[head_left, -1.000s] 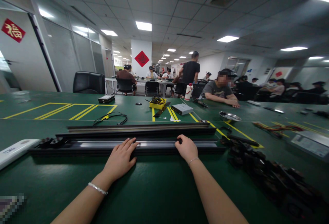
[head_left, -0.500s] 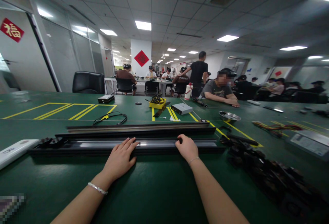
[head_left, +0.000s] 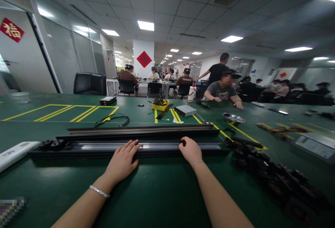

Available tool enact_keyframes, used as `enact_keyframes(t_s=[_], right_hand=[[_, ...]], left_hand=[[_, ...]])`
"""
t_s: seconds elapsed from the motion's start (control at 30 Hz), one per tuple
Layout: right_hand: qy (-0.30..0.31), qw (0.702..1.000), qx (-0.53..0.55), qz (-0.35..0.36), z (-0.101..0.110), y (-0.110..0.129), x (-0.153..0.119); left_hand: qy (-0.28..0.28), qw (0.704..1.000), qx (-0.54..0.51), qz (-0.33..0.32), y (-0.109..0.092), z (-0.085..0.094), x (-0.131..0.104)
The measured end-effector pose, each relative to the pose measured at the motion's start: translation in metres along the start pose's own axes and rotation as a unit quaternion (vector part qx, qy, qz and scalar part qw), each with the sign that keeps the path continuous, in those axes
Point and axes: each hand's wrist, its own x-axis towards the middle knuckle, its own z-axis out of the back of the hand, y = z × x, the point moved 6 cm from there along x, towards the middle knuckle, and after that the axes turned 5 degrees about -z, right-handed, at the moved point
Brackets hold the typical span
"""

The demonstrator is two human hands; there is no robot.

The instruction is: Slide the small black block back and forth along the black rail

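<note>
A long black channel (head_left: 157,146) with a shiny grey inner strip lies lengthwise on the green table before me. My left hand (head_left: 122,160) rests flat on it near the middle, fingers stretched out and thumb apart. Further right along the same channel is my right hand (head_left: 191,150), its fingers curled in. Something small and dark shows at the right fingertips; what it is cannot be made out. Behind lies a second long black channel (head_left: 141,130), parallel to the first and touched by neither hand. Small black parts (head_left: 53,144) sit at the near channel's left end.
A heap of black parts (head_left: 277,179) lies right of my arm. A white case (head_left: 17,154) is at the left. Farther back are a metal bowl (head_left: 233,118), a grey box (head_left: 185,110), a yellow box (head_left: 160,106) and a black cable (head_left: 112,118). A person (head_left: 222,90) sits across.
My hands and both channels have not visibly moved. In the background, the standing person has shifted right, and the seated person's hands have moved apart on the table.
</note>
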Motion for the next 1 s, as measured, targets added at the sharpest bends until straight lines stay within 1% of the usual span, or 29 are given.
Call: enact_keyframes(t_s=[0.27, 0.5, 0.7, 0.87, 1.0], right_hand=[[0.008, 1.000, 0.010, -0.003, -0.0014, -0.0009, 0.0019], [0.021, 1.000, 0.018, -0.013, -0.0007, -0.0017, 0.0023], [0.020, 1.000, 0.008, -0.008, 0.0012, -0.0006, 0.0009], [0.001, 1.000, -0.009, 0.010, 0.0039, 0.0009, -0.0014], [0.003, 1.000, -0.006, 0.007, 0.0036, -0.0001, -0.0012]], left_hand=[[0.000, 1.000, 0.014, -0.006, 0.0002, -0.0016, -0.0001], [0.001, 1.000, 0.002, -0.005, 0.0010, -0.0012, -0.0001], [-0.002, 1.000, 0.000, -0.005, 0.0008, -0.0002, -0.0004], [0.001, 1.000, -0.004, -0.005, 0.0010, -0.0008, 0.0003], [0.003, 1.000, -0.002, -0.006, 0.0009, -0.0009, 0.0003]])
